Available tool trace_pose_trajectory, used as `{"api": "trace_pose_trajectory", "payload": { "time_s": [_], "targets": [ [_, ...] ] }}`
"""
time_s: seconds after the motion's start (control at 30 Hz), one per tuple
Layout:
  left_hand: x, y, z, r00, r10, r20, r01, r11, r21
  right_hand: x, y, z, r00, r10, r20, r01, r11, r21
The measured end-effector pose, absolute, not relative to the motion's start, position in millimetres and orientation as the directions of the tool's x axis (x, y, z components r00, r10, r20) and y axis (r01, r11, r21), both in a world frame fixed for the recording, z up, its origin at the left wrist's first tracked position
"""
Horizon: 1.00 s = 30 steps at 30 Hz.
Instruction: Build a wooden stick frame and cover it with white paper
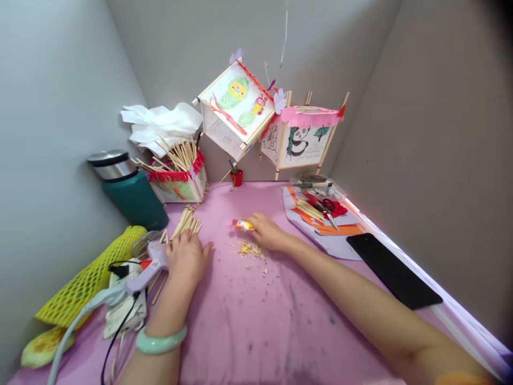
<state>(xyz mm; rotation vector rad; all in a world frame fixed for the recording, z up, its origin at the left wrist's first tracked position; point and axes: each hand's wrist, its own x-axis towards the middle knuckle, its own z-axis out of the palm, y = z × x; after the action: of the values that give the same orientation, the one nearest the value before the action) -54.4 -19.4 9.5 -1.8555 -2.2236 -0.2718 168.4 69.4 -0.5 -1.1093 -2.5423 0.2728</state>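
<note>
My right hand [269, 232] lies palm down on the pink table cover [256, 331], its fingertips on a small yellow and orange object [243, 225]. Just below that object is a little heap of pale shavings [250, 248]. My left hand [187, 260] rests with fingers spread at the near end of a loose bunch of wooden sticks [184, 222]. Beside this hand lies a lilac hot glue gun [147, 269], touching its outer edge. A pale green bangle [161, 340] circles my left wrist.
Paper lanterns [236, 104] stand at the back, beside a box [178, 184] of sticks and a green flask [128, 190]. To the right lie scissors [328, 206] on coloured paper and a black tablet [395, 270]. Yellow foam netting [90, 278] lies left.
</note>
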Motion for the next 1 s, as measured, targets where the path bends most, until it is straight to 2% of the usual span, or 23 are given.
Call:
{"api": "trace_pose_trajectory", "payload": {
  "time_s": [0.07, 0.13, 0.23, 0.3, 0.43, 0.5, 0.63, 0.8, 0.87, 1.0],
  "targets": [
    [-49.8, -19.6, 11.6, -0.093, 0.934, 0.345, 0.995, 0.077, 0.06, 182.6, 67.9, -1.5, -0.478, 0.84, 0.257, 0.78, 0.541, -0.315],
    [-39.2, -20.4, 12.6, 0.041, 0.944, 0.326, 0.994, -0.071, 0.08, 188.9, 62.7, -5.1, -0.369, 0.895, 0.251, 0.845, 0.436, -0.311],
    [-15.5, -22.8, 11.9, 0.257, 0.931, 0.259, 0.955, -0.285, 0.077, 189.5, 53.0, -7.9, -0.387, 0.895, 0.224, 0.847, 0.441, -0.298],
    [-0.9, -24.2, 10.4, 0.335, 0.912, 0.236, 0.93, -0.36, 0.069, 192.3, 52.2, -5.3, -0.378, 0.899, 0.22, 0.855, 0.43, -0.289],
    [12.2, -23.6, 6.6, 0.351, 0.909, 0.223, 0.928, -0.369, 0.044, 203.9, 53.3, -0.8, -0.181, 0.956, 0.231, 0.932, 0.242, -0.269],
    [12.2, -22.2, 5.1, 0.35, 0.911, 0.22, 0.929, -0.367, 0.04, 203.2, 46.5, -3.7, -0.195, 0.956, 0.219, 0.932, 0.251, -0.262],
    [12.0, -21.2, 4.7, 0.344, 0.911, 0.228, 0.929, -0.366, 0.057, 196.1, 45.9, -4.1, -0.326, 0.924, 0.202, 0.889, 0.372, -0.268],
    [17.4, -25.3, 11.4, 0.327, 0.909, 0.26, 0.923, -0.366, 0.118, 205.5, 88.1, 14.0, -0.143, 0.969, 0.201, 0.943, 0.195, -0.269],
    [16.3, -26.2, 16.3, 0.308, 0.909, 0.28, 0.918, -0.362, 0.163, 202.9, 88.7, 12.7, -0.171, 0.966, 0.194, 0.937, 0.22, -0.27],
    [3.2, -21.2, 28.4, 0.209, 0.926, 0.314, 0.899, -0.308, 0.31, 189.0, 66.6, -0.8, -0.393, 0.9, 0.187, 0.854, 0.433, -0.289]
  ]
}}
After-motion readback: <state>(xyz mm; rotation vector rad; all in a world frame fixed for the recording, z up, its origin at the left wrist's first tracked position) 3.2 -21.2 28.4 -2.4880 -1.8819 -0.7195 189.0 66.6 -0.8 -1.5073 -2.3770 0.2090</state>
